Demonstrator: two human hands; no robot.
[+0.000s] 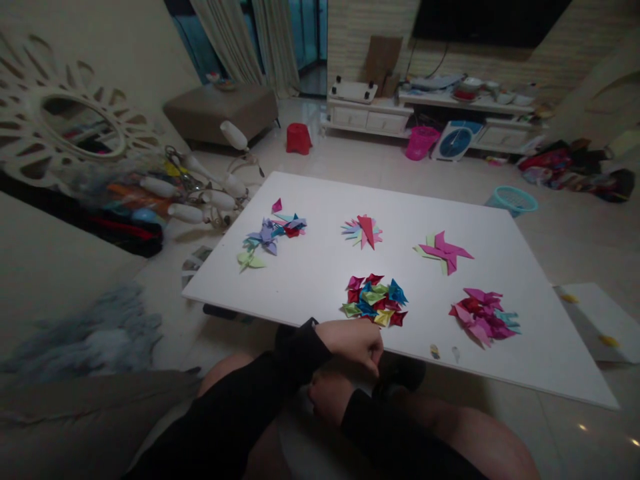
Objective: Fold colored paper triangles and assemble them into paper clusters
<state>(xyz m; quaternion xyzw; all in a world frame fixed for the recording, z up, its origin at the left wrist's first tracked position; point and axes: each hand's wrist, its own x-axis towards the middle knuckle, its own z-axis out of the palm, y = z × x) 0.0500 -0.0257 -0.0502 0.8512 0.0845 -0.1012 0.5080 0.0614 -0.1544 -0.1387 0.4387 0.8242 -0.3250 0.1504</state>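
Observation:
My left hand [353,343] reaches over the table's near edge in a loose fist, its fingers curled and nothing showing in them. Below its wrist, my right hand [331,395] is closed too, the arms crossing; part of its fingers is hidden. Nearest to the left hand lies a heap of small folded paper pieces [375,299] in red, blue, green and yellow. To the right is a pile of pink and red folded paper [483,313]. Farther back lie a pink pinwheel-like paper shape [445,252], a fanned stack of paper strips [364,231] and paper cranes [265,233].
The white table [310,287] spans the middle, with two small flat items [435,351] near its front edge. A lamp with several white shades [215,199] stands at its left. Beyond are a red stool [299,138], a pink basket [421,142] and a teal basket [513,200].

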